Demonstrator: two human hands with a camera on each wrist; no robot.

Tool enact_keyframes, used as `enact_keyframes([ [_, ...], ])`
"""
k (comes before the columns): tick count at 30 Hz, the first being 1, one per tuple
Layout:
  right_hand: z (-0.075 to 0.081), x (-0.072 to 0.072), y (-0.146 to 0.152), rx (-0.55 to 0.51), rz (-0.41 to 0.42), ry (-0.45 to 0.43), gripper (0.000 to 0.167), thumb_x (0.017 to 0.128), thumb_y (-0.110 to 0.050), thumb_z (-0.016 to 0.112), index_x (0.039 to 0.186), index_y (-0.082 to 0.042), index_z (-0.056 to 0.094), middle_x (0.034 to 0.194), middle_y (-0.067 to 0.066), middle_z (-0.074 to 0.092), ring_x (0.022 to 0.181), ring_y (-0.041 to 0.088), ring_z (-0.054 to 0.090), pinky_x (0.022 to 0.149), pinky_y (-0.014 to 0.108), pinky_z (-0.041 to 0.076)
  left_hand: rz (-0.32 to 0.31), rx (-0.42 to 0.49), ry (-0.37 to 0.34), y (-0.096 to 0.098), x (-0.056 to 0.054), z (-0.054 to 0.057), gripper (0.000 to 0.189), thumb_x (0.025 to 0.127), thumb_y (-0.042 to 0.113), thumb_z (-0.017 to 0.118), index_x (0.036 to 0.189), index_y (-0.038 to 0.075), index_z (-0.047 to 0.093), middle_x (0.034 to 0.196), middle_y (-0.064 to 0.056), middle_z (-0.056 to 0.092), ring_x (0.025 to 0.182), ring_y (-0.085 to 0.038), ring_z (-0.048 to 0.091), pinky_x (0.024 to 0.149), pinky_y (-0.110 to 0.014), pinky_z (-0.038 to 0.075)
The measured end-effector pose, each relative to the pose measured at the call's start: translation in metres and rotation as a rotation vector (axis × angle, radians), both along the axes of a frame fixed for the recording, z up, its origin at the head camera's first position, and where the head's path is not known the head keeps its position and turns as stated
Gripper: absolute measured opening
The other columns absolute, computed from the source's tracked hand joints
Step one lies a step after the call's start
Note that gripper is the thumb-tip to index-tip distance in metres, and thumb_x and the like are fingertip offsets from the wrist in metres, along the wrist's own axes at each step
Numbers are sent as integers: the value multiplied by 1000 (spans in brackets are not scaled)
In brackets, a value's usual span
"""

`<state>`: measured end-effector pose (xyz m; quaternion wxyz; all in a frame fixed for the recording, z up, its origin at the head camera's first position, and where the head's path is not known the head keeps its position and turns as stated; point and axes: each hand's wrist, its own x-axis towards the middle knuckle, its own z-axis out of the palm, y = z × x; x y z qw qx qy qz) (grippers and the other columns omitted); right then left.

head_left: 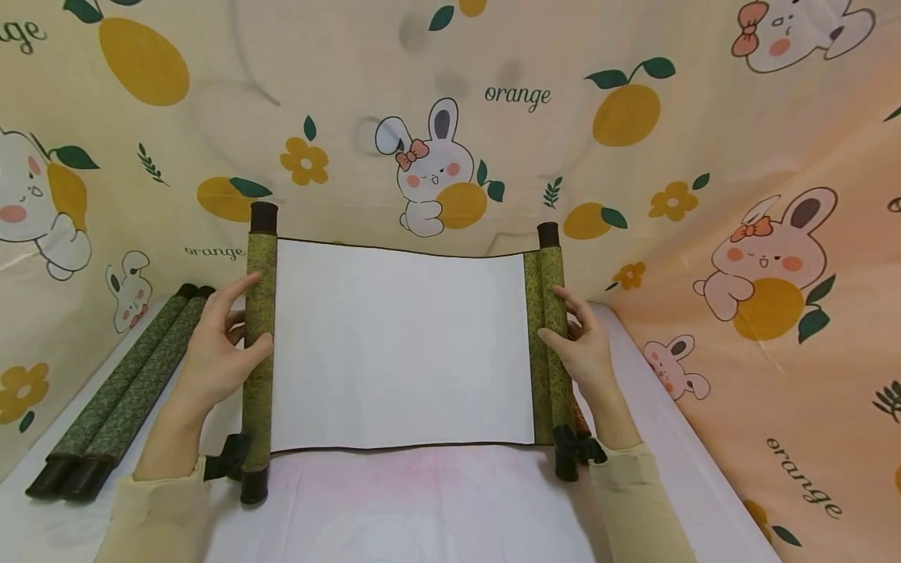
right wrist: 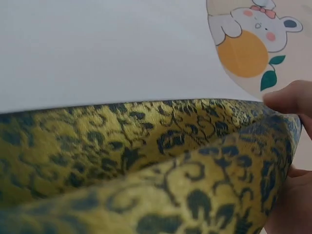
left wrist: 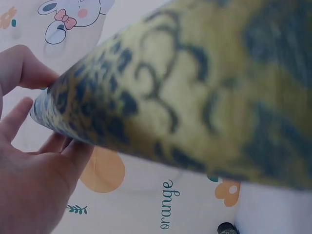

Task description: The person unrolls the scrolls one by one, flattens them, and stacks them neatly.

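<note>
A hanging scroll [head_left: 401, 344] is spread upright between my hands, its blank white sheet facing me. My left hand [head_left: 218, 344] grips the left roll [head_left: 260, 313], thumb on the near side and fingers behind. On the other side, my right hand [head_left: 590, 344] pinches the right rod [head_left: 552, 274] between thumb and fingers. Yellow-green brocade with dark blue floral patterning covers both ends, seen close up as the left roll [left wrist: 161, 92] in the left wrist view and as the brocade border [right wrist: 146, 141] in the right wrist view. Dark brown caps finish the rods.
Two rolled dark green scrolls [head_left: 134, 383] with dark end caps lie side by side on the white table [head_left: 422, 516] at the left. Part of an orange patterned thing [head_left: 580, 414] shows behind the right rod. A rabbit-and-orange print cloth [head_left: 352, 62] hangs behind and to the sides.
</note>
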<state>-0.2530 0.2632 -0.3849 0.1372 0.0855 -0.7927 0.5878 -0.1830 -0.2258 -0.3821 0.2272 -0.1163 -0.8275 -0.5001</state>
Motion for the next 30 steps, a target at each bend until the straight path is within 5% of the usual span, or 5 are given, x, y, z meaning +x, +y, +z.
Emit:
enact_keyframes([
  [3, -2, -1, 1, 25, -5, 26, 71, 93, 4, 71, 156, -21, 49, 153, 15, 43, 95, 22, 57, 67, 25, 44, -10, 9, -15, 0, 0, 1, 76, 90, -13, 59, 160, 14, 42, 161, -18, 28, 115, -34, 42, 83, -16, 35],
  [7, -3, -2, 4, 39, -27, 4, 76, 96, 1, 69, 160, -30, 43, 158, 14, 42, 113, 26, 56, 71, 25, 45, -17, 16, -16, 0, 0, 1, 72, 90, -15, 55, 157, 8, 45, 160, -20, 29, 115, -42, 39, 78, -23, 32],
  [17, 0, -3, 7, 24, -38, -24, 79, 100, -2, 64, 163, -39, 34, 164, 13, 35, 139, 35, 43, 84, 26, 44, 77, -28, 1, 3, 1, 2, 72, 91, -6, 73, 156, 12, 46, 149, -20, 36, 113, -38, 48, 82, -17, 37],
  [22, 1, -3, 10, 11, -44, -20, 80, 100, 1, 60, 164, -39, 32, 164, 17, 36, 144, 34, 38, 88, 30, 39, 78, -11, -8, 1, 1, 0, 73, 93, -8, 70, 157, 14, 42, 153, -16, 36, 107, -23, 54, 74, -11, 42],
  [30, -1, -5, 17, 18, -34, -3, 79, 101, 1, 59, 165, -34, 30, 156, 20, 47, 116, 23, 49, 80, 29, 39, 51, 23, -21, -4, 1, 0, 74, 95, -6, 66, 160, 17, 36, 161, -17, 36, 118, -6, 42, 89, -24, 33],
])
